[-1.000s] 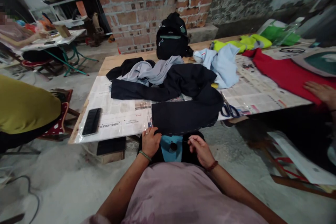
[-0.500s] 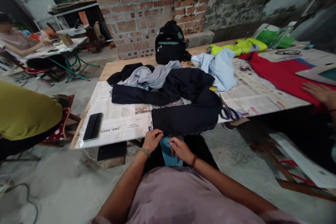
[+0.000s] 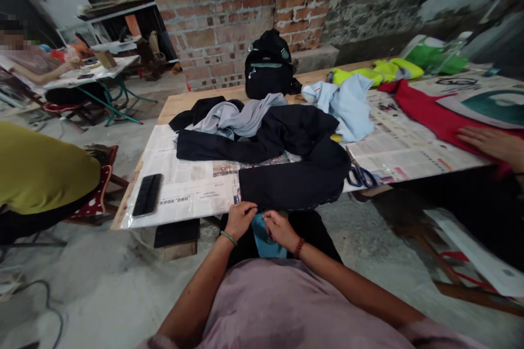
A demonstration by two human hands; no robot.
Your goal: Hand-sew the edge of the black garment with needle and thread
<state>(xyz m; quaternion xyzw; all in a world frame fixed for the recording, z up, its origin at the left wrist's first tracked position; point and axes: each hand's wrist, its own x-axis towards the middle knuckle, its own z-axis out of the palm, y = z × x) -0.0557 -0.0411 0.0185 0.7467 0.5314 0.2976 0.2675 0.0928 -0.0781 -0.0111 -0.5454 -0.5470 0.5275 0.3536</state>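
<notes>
My left hand [image 3: 242, 218] is closed in a pinch at the table's front edge, just below the near end of a dark navy garment [image 3: 292, 182]. Opposite it, my right hand [image 3: 281, 230] also pinches, its fingertips a little apart from the left ones. A thin, needle-like sliver seems to show at the right fingertips, but what either hand holds is too small to make out. Under the hands a blue cloth [image 3: 268, 242] lies over my lap. Pale stitch-like marks run along the garment's lower edge. Dark-handled scissors [image 3: 361, 176] lie to its right.
A phone [image 3: 147, 194] lies on the newspaper-covered table [image 3: 196, 196]. Behind are a grey cloth [image 3: 245, 117], a light blue cloth [image 3: 347, 106] and a black backpack [image 3: 269, 65]. At right, a co-worker's hand [image 3: 487, 144] rests on red fabric [image 3: 434, 114] near an iron [image 3: 491, 106].
My right hand has risen slightly and its fingertips are nearer the left hand. The iron at right has moved left over the red fabric. The whole view has shifted a little.
</notes>
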